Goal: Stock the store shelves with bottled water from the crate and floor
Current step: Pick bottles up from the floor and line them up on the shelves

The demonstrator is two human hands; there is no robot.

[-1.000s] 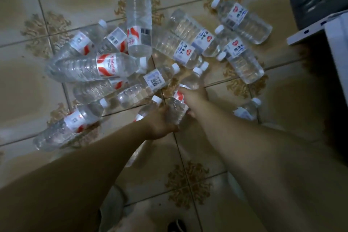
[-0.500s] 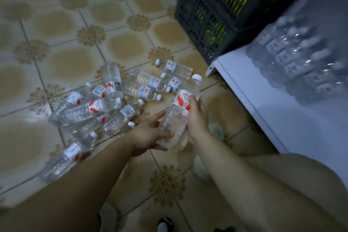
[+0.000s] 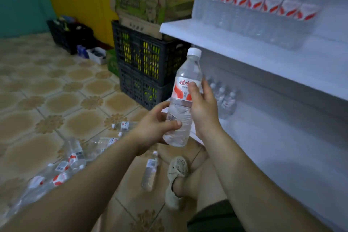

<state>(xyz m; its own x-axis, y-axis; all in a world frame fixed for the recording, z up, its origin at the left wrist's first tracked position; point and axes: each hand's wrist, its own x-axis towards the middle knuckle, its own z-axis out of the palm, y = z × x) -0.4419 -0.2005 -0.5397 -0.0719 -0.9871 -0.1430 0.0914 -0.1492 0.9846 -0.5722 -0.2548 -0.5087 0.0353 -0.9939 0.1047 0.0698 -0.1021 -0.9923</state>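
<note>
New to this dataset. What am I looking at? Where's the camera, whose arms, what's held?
No robot here: a person wears one wide-angle camera on the head, looking down at their own arms. The left hand and right hand both grip one roughly upright water bottle with a red-and-white label and a white cap. Other loose bottles lie scattered on the tiled floor. On the right stands a white shelf unit with a row of bottles on it. Dark plastic crates are stacked behind.

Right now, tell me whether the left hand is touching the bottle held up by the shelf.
Touching. The head view shows the left hand gripping the bottle low down, thumb pressed across its front.
</note>
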